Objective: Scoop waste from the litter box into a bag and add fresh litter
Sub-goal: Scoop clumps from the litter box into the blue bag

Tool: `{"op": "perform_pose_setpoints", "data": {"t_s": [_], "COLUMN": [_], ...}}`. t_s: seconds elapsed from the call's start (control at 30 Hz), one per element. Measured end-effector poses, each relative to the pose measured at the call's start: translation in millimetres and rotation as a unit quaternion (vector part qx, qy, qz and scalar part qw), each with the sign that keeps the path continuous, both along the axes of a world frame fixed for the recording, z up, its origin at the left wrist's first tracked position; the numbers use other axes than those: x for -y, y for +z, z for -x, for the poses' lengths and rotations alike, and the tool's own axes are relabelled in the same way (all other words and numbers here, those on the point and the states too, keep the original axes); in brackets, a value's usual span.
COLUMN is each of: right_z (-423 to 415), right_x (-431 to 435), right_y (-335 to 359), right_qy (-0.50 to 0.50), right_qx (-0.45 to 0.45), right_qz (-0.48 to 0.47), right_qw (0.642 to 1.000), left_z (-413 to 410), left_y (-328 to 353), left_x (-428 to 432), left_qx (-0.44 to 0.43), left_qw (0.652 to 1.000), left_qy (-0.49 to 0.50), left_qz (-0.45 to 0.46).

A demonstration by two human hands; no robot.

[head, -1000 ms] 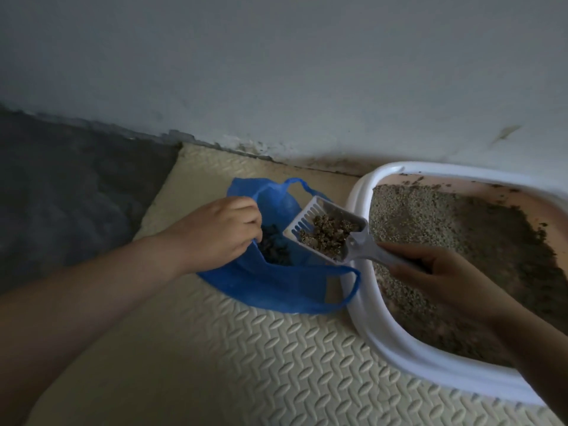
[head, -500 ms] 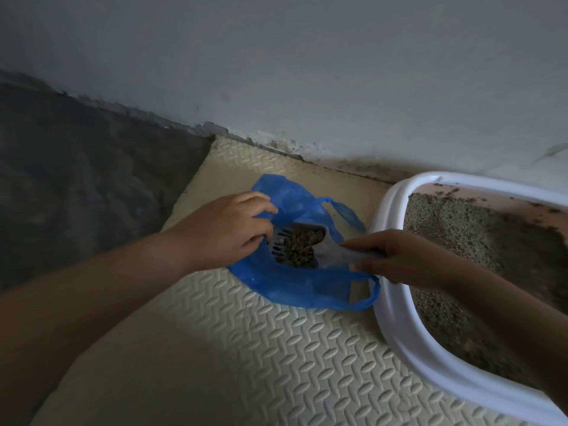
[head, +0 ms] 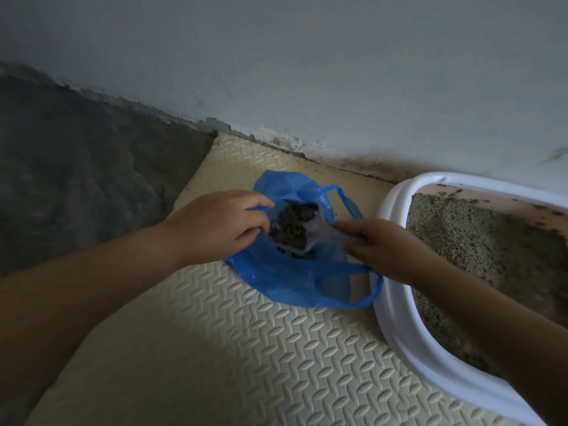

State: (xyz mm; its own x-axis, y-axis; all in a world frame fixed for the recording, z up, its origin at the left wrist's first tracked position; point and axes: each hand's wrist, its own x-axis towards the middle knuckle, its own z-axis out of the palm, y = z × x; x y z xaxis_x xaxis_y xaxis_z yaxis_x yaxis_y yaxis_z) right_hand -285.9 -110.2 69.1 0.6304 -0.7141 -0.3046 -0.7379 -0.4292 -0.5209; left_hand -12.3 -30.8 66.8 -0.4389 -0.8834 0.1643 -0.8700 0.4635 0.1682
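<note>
Scoop (head: 310, 233) lies loaded inside the mouth of the blue bag (head: 295, 281) at frame centre, long axis running right to my right hand (head: 381, 250), fingers curled round its handle; my left hand (head: 215, 229), just left, pinches the bag's rim open; tipping comes next, I judge.

cam: head (one view only, wide-angle) | from: above the near side | faces: forward and down, to the far wall (head: 338, 72) | range: close over left hand (head: 215, 226), right hand (head: 384, 250) | frame: bag (head: 292, 281) centre, box (head: 396, 318) right, mat (head: 246, 364) near
</note>
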Motion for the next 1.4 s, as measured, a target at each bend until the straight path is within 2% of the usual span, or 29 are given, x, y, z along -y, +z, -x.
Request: {"op": "perform_pose_setpoints", "data": {"t_s": [0.1, 0.2, 0.7, 1.2, 1.4], "right_z": [-8.2, -5.7, 5.4, 6.3, 20.5], "right_x": [4.1, 5.2, -1.6, -0.5, -3.0], "right_y": [-16.0, -27.9, -30.5, -28.4, -24.9], "right_qy": [0.005, -0.028, -0.055, -0.043, -0.045], "right_qx": [-0.002, 0.038, 0.132, 0.118, 0.098], "right_qz": [0.056, 0.019, 0.021, 0.09, -0.02], "right_qw": [0.998, 0.999, 0.99, 0.988, 0.994], "left_z": [-1.4, -3.5, 4.3, 7.2, 10.1], "left_y": [-1.1, -4.8, -4.8, -2.3, -2.9], "left_x": [0.8, -0.6, -1.8, -1.3, -1.3], "left_qx": [-0.014, -0.036, -0.075, -0.094, -0.097], "left_qw": [1.0, 0.999, 0.995, 0.992, 0.99], "left_qy": [0.014, 0.03, 0.057, 0.071, 0.083], "left_qz": [-0.007, -0.015, -0.034, -0.051, -0.055]}}
